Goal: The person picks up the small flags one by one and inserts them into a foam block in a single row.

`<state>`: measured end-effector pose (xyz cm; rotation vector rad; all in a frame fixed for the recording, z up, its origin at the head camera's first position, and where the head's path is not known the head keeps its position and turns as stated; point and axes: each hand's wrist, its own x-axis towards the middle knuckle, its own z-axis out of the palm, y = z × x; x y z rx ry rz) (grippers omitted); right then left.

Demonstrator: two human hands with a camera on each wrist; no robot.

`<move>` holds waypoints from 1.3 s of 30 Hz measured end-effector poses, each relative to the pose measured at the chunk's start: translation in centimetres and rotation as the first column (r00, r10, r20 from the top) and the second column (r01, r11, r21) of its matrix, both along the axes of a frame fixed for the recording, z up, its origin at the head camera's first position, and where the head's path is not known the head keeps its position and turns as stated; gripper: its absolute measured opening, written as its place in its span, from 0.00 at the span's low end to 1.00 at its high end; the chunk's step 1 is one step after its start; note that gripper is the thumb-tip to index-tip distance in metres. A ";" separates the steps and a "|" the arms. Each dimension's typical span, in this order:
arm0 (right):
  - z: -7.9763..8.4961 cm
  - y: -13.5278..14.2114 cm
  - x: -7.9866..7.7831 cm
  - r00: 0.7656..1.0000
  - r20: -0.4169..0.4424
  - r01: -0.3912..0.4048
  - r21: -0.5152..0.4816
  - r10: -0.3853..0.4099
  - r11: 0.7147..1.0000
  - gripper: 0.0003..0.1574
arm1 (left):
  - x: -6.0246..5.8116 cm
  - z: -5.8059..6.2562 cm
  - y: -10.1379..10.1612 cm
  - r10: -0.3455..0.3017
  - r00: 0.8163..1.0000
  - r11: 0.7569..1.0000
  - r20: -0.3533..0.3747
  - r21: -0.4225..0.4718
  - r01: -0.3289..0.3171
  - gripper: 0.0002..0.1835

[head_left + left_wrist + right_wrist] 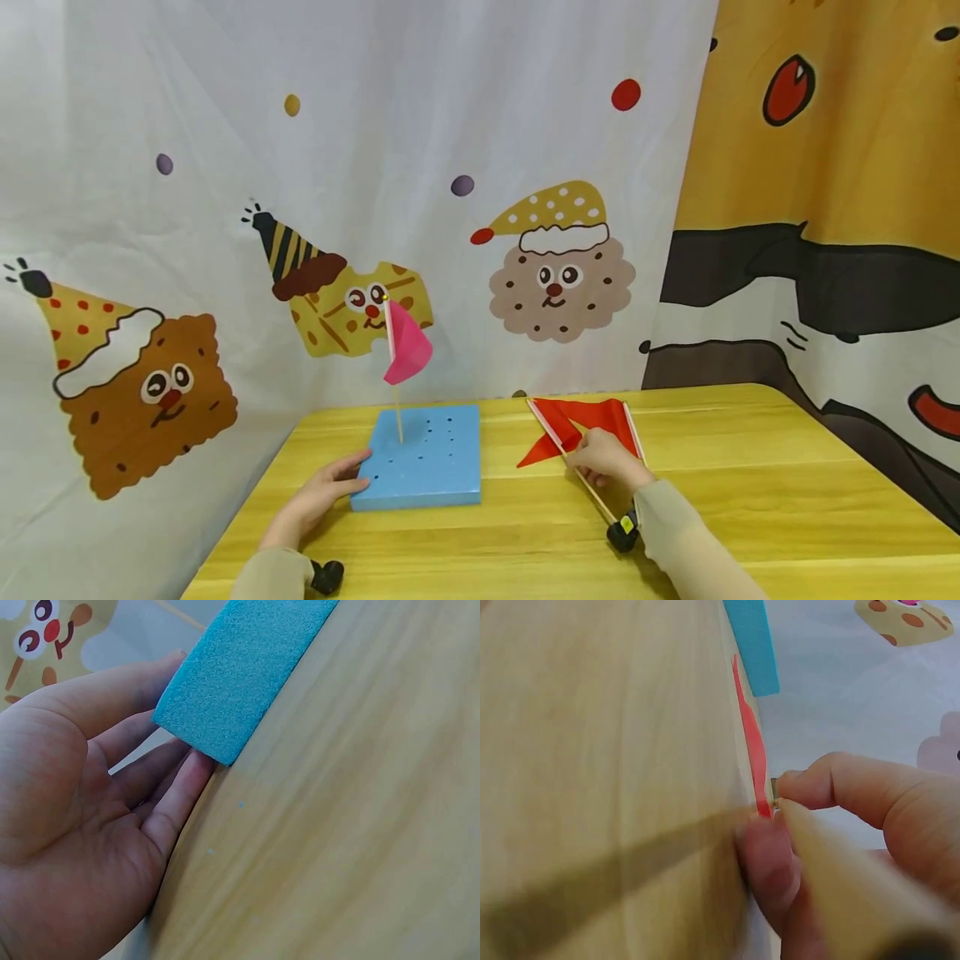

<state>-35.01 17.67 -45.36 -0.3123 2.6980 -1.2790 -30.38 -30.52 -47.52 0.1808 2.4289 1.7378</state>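
Note:
My left hand rests against the left side of a blue foam block, its fingers and thumb touching the edge. Small holes dot the block's top, and a pink flag on a thin wooden stick stands upright in it, slightly tilted. To the right, my right hand pinches the wooden stick of a red flag between thumb and fingers, low over the table. Another red flag with a white sleeve lies beside it, partly hidden by the hand. In the right wrist view, the red cloth appears edge-on along the tabletop.
The wood-grain table reaches back to a white curtain printed with cartoon biscuits and cheese. A black wrist device sits at the left cuff, another black device at the right cuff.

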 end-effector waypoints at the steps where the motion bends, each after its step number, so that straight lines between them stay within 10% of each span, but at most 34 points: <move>1: 0.0 0.1 0.0 1.000 0.010 0.002 -0.015 -0.001 1.000 0.15 | 0.0 0.1 0.0 -0.005 1.000 1.000 0.001 0.000 0.005 0.36; 7: 0.4 0.5 0.0 0.997 0.080 -0.001 -0.107 0.009 0.994 0.05 | 0.0 0.4 0.0 -0.029 1.000 1.000 0.000 -0.010 0.029 0.37; 39: 7.2 0.5 0.6 0.993 0.062 -0.070 -0.341 0.097 0.937 0.21 | 0.2 0.3 0.2 -0.015 1.000 1.000 0.004 0.014 0.015 0.36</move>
